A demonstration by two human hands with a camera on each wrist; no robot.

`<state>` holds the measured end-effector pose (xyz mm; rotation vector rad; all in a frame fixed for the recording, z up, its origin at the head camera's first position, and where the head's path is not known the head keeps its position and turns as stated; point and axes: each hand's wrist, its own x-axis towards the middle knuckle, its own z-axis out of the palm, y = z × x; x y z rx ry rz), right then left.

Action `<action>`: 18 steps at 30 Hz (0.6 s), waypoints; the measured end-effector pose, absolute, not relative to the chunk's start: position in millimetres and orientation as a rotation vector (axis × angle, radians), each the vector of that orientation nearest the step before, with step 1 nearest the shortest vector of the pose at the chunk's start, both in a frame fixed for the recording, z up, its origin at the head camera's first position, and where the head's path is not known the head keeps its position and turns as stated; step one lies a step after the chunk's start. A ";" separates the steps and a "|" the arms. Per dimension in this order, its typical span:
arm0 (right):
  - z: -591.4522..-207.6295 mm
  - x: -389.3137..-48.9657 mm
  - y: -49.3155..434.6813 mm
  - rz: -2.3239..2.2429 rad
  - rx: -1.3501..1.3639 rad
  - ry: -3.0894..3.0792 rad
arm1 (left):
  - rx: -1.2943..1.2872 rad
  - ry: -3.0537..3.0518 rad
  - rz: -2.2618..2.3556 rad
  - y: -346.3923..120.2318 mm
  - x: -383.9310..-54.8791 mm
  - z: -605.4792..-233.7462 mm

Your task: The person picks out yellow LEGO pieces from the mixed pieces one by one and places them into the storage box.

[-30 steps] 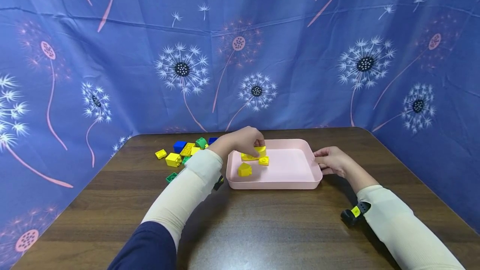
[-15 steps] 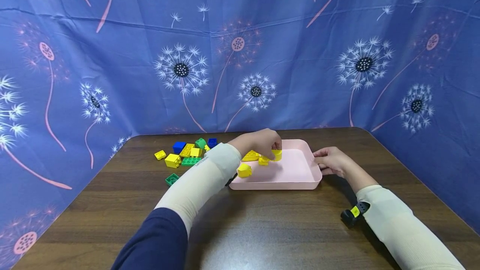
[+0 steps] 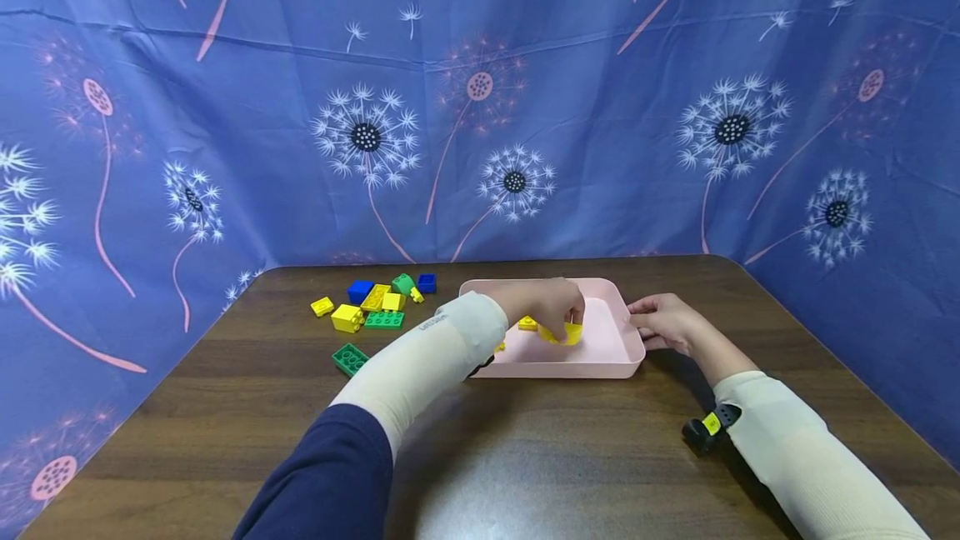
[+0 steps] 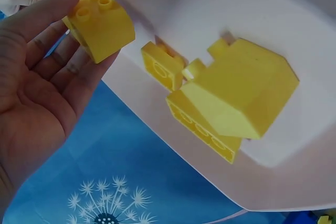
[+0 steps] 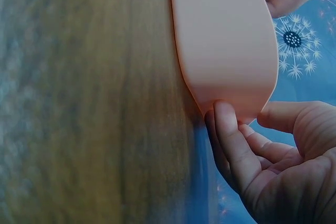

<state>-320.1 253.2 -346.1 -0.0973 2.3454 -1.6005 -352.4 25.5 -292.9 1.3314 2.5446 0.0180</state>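
In the head view my left hand [image 3: 549, 304] is low over the pink tray [image 3: 602, 347]. Its thumb and fingers pinch a yellow toy brick [image 4: 107, 27] with a curved side and several studs, seen best in the left wrist view. Other yellow bricks lie in the tray: a big one with sloped faces [image 4: 252, 87], a flat one [image 4: 205, 132] partly under it in this view, and a small flat one [image 4: 161, 65]. My right hand [image 3: 670, 324] grips the tray's right end, thumb at the rim and fingers against the outer wall [image 5: 231, 51].
Loose bricks lie on the wooden table [image 3: 525, 457] left of the tray: a blue brick [image 3: 360, 291], a yellow brick [image 3: 347, 318], a green plate [image 3: 384, 320] and several more. A green brick [image 3: 350, 359] lies nearer. The patterned blue cloth [image 3: 420, 107] hangs behind the table.
My left hand has moved right and a little nearer over the tray, carrying the curved yellow brick away from the other yellow ones. My right hand stays at the tray's right end.
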 end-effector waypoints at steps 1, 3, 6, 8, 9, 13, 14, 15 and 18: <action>-345.9 -320.1 253.1 -1.602 -0.100 2.343 | 1.322 2.543 0.016 25.3 -352.9 -293.8; -345.2 -320.2 252.7 -1.609 -0.098 2.338 | 1.303 2.542 0.024 24.7 -353.7 -295.3; -345.0 -320.4 253.0 -1.602 -0.105 2.342 | 1.284 2.538 0.019 23.6 -354.4 -297.0; -344.9 -320.8 253.0 -1.607 -0.098 2.345 | 1.272 2.541 0.025 23.2 -354.4 -296.4; -344.8 -320.9 253.0 -1.603 -0.096 2.350 | 1.264 2.540 0.030 23.1 -354.4 -296.0; -345.4 -320.7 252.9 -1.606 -0.093 2.346 | 1.253 2.542 0.049 22.2 -353.6 -293.1; -345.7 -320.6 253.0 -1.604 -0.099 2.344 | 1.249 2.542 0.054 21.8 -353.3 -292.7; -345.6 -320.3 253.0 -1.607 -0.099 2.341 | 1.252 2.542 0.058 21.1 -352.9 -292.1; -345.2 -319.7 253.5 -1.606 -0.105 2.338 | 1.272 2.561 0.047 18.2 -352.2 -290.2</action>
